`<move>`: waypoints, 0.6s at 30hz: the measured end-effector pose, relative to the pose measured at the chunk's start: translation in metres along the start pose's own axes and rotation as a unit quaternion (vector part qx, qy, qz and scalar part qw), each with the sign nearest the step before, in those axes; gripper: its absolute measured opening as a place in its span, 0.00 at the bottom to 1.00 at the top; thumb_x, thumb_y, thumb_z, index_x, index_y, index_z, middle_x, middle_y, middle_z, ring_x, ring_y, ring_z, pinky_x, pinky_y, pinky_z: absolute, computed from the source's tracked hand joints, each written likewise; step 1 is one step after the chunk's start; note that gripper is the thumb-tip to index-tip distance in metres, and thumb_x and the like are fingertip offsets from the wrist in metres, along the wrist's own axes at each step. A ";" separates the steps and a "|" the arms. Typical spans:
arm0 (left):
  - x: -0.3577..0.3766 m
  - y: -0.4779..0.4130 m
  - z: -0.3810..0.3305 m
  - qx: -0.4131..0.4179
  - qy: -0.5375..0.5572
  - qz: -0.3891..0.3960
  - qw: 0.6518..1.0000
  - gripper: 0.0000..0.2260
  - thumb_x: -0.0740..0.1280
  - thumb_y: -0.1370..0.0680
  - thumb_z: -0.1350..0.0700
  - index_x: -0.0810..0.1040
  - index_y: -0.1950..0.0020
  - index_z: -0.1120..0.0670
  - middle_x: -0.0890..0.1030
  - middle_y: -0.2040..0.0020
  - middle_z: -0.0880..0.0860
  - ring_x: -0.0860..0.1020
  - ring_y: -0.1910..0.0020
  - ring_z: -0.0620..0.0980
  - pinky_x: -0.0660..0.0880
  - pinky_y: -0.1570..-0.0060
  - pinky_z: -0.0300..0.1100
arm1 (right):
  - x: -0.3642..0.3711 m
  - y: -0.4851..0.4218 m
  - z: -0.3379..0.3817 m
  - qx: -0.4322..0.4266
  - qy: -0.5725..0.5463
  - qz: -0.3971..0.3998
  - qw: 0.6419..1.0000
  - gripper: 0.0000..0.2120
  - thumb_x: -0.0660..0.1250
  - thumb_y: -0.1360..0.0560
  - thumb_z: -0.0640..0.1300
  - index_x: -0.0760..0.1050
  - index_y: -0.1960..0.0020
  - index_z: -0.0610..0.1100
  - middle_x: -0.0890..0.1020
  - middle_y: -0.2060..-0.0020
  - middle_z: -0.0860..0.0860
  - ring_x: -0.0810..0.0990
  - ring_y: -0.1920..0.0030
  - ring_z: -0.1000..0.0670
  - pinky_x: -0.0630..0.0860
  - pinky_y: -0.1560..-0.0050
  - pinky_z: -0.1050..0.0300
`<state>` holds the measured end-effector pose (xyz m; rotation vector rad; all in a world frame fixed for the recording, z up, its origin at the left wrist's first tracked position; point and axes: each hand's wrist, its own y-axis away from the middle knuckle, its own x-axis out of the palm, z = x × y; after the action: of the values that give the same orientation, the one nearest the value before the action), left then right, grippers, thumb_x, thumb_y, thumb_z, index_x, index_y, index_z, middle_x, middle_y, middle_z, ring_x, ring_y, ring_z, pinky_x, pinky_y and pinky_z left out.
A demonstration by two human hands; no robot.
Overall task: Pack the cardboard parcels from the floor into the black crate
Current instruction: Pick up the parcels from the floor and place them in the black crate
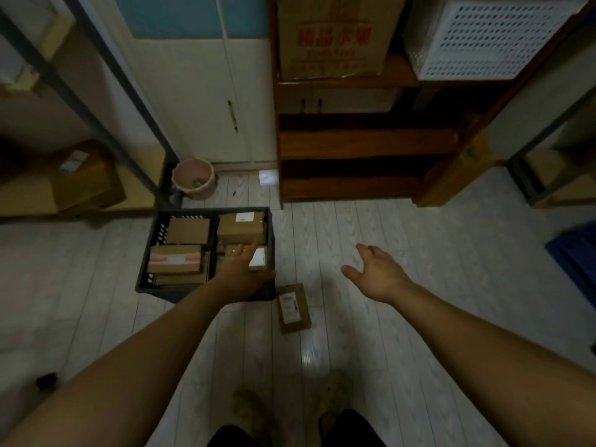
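Pale plank floor [387, 253] bears the black plastic crate [144, 279] of brown cardboard parcels [188, 230], pink round bucket [193, 179] behind. My left grip [238, 272] reaches in, hold unclear; right grip [377, 275] wide, empty. One flat labelled cardboard parcel [293, 308] lies just beside the crate.

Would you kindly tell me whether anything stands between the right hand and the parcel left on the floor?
Nothing visible does. Only bare floor shows between the open right hand and the parcel, which lies beside the near right corner of the black crate.

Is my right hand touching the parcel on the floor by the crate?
Apart. The head view shows bare floor between the right hand and the parcel.
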<state>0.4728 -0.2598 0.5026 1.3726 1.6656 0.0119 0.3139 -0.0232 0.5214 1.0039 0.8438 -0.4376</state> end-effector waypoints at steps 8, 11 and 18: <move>0.080 -0.050 0.084 -0.015 0.020 0.034 0.999 0.39 0.67 0.30 0.38 0.54 0.24 0.45 0.58 0.24 0.51 0.59 0.26 0.56 0.63 0.30 0.59 | 0.105 -0.067 -0.007 0.018 -0.066 0.044 0.997 0.36 0.55 0.22 0.63 0.47 0.22 0.48 0.52 0.22 0.46 0.52 0.24 0.45 0.52 0.25 0.50; 0.131 -0.087 0.128 -0.052 0.017 0.045 0.998 0.38 0.67 0.25 0.44 0.50 0.22 0.47 0.52 0.22 0.51 0.52 0.24 0.57 0.57 0.28 0.58 | 0.166 -0.109 -0.018 0.014 -0.065 0.056 0.996 0.36 0.56 0.21 0.62 0.48 0.22 0.47 0.53 0.23 0.46 0.54 0.24 0.45 0.53 0.27 0.51; 0.260 -0.196 0.228 -0.115 0.111 0.036 0.987 0.33 0.66 0.23 0.48 0.51 0.23 0.49 0.55 0.23 0.54 0.57 0.25 0.55 0.58 0.29 0.49 | 0.325 -0.231 -0.059 -0.016 -0.072 0.083 0.994 0.36 0.57 0.22 0.61 0.47 0.22 0.47 0.54 0.23 0.46 0.54 0.24 0.45 0.54 0.27 0.52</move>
<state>0.4909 -0.2520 0.1052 1.2902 1.7340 0.4001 0.3345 -0.0689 0.1217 0.9914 0.6299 -0.3484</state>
